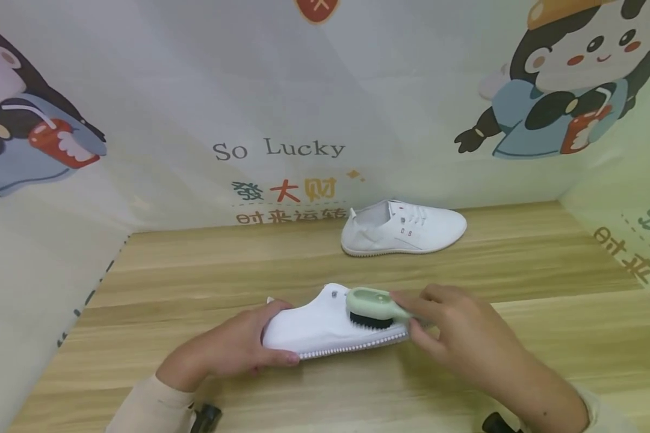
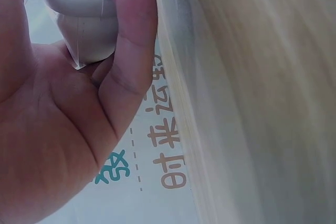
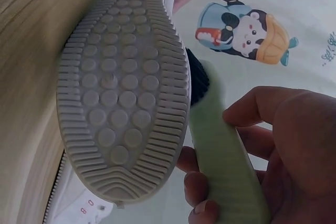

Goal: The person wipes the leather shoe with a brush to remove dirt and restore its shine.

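Note:
My left hand (image 1: 244,341) grips a white shoe (image 1: 309,328) by its heel, holding it tilted just over the wooden table. In the left wrist view the fingers (image 2: 137,30) wrap round the heel end of the shoe (image 2: 86,35). A light green brush (image 1: 371,304) with dark bristles is in my right hand (image 1: 460,331), held by its handle. Its bristles touch the shoe's upper near the front. The right wrist view shows the studded sole (image 3: 121,87), with the brush (image 3: 223,156) against the shoe's side and the right hand (image 3: 294,145) round the handle.
A second white shoe (image 1: 406,228) stands at the back of the wooden table (image 1: 206,258), close to the wall. A printed sheet (image 1: 168,108) with cartoon figures and lettering covers the back and sides.

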A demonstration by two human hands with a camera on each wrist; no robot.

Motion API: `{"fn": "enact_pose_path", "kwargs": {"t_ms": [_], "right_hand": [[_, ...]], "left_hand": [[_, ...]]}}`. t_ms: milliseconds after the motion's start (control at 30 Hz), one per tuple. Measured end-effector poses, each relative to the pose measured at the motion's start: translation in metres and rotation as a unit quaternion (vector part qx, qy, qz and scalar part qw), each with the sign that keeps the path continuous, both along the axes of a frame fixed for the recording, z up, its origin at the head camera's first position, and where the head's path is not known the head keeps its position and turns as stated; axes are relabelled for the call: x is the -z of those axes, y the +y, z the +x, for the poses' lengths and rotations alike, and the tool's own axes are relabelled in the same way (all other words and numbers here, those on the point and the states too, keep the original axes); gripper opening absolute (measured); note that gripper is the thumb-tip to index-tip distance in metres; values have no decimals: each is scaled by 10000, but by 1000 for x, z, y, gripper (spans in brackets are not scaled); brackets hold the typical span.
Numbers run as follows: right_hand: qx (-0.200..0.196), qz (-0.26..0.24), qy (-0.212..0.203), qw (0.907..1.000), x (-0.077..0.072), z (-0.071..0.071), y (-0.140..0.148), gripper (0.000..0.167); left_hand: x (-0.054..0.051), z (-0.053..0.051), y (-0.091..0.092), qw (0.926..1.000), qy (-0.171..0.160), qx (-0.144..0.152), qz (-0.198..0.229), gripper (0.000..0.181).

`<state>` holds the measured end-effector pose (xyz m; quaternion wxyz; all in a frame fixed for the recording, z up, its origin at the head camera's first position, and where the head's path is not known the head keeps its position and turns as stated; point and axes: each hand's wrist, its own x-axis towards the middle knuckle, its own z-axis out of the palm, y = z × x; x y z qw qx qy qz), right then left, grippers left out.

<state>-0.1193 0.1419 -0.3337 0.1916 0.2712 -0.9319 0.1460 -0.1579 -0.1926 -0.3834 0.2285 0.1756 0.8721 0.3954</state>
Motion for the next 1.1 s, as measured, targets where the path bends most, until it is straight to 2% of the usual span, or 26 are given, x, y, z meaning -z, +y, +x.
{"fn": "enact_pose_path", "kwargs": {"t_ms": [367, 500, 633, 733, 967, 1100], "right_hand": [[-450, -41, 346, 9984, 6, 0, 1, 39], [-189, 3, 95, 9998, 5, 1, 2, 38], [110, 43, -165, 9998, 3, 1, 4, 37], [232, 63, -291, 9993, 1, 0, 6, 36], [379, 66, -407, 9984, -5, -3, 10, 37], [503, 145, -498, 9974, -9, -5, 13, 35]], "left_hand": [[2, 1, 1, 9999, -45, -43, 85, 74], [2, 1, 1, 9998, 174, 54, -27, 74], [3, 0, 0, 9969, 677, 184, -355, 74], [4, 0, 0, 9946, 866, 246, -517, 75], [1, -1, 0, 9932, 1001, 220, -557, 74], [0, -1, 0, 9936, 940, 233, -576, 74]]}}
